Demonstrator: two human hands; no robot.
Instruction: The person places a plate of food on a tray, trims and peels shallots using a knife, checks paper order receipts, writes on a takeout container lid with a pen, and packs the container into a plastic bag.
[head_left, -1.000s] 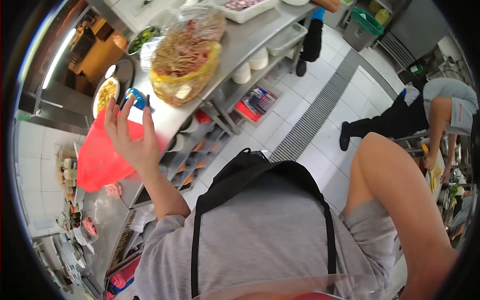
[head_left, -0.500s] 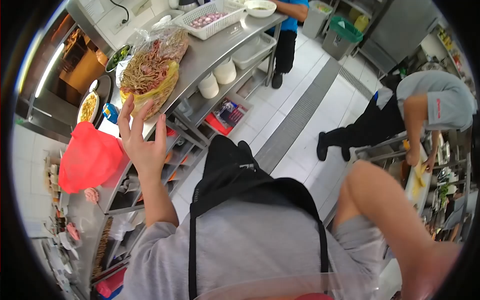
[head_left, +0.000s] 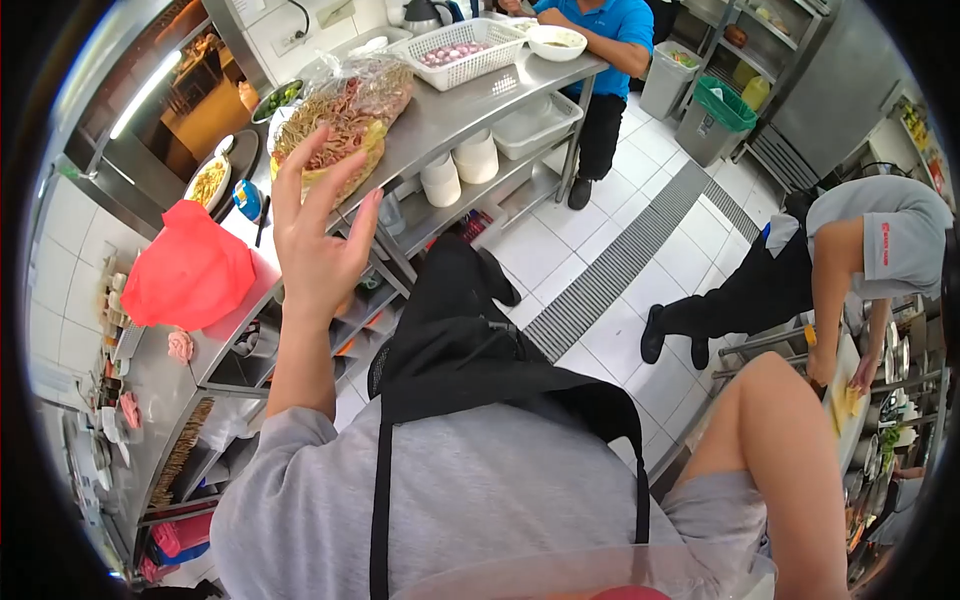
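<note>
My left hand [head_left: 322, 235] is raised beside the steel counter [head_left: 455, 120], fingers spread and nothing in them. Behind its fingertips lies a plastic bag of dried, stringy reddish-brown food [head_left: 335, 125], partly covered by the fingers; I cannot tell any contact. Left of the hand are a red plastic bag [head_left: 190, 270], a small blue packet [head_left: 247, 200] and a white oval plate of yellowish food [head_left: 208, 183]. My right arm [head_left: 780, 440] is bent at the elbow, its forearm running down out of the frame. The right hand is hidden.
A white basket of small purple onions [head_left: 462, 55] and a white bowl [head_left: 556, 43] stand near a person in blue [head_left: 610, 30]. Another person in grey [head_left: 870, 230] bends over a cutting board at right. A drain grate [head_left: 620, 262] crosses the tiled floor.
My view has shifted, so the counter and other people appear moved. My left hand appears higher against the bag, fingers still spread. The blurred right hand has left the frame at lower right.
</note>
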